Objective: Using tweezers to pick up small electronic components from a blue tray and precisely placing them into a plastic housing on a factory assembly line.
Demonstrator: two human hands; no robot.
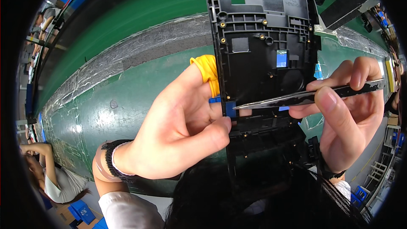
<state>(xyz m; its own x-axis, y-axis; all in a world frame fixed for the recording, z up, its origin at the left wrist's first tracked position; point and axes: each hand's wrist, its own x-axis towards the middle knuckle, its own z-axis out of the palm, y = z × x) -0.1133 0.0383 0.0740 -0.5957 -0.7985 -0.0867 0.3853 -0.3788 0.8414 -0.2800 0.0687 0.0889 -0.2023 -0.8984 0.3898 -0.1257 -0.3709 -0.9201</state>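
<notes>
My left hand (178, 131) grips the left edge of a black plastic frame (263, 38) and holds it upright, close to the camera. A yellow finger cot (207, 70) covers that hand's index fingertip. My right hand (352, 118) pinches a pair of dark metal tweezers (305, 97), whose tip points left and touches a small blue piece (231, 109) at the frame's left edge beside my left thumb. The frame has brass screw inserts, a rectangular cut-out near the top and a small blue window in the middle.
A green work surface (127, 93) with a grey taped strip (148, 46) runs diagonally behind the frame. Dark hair (237, 199) hangs into the lower view. Another person (55, 178) sits at the lower left, with blue bins nearby.
</notes>
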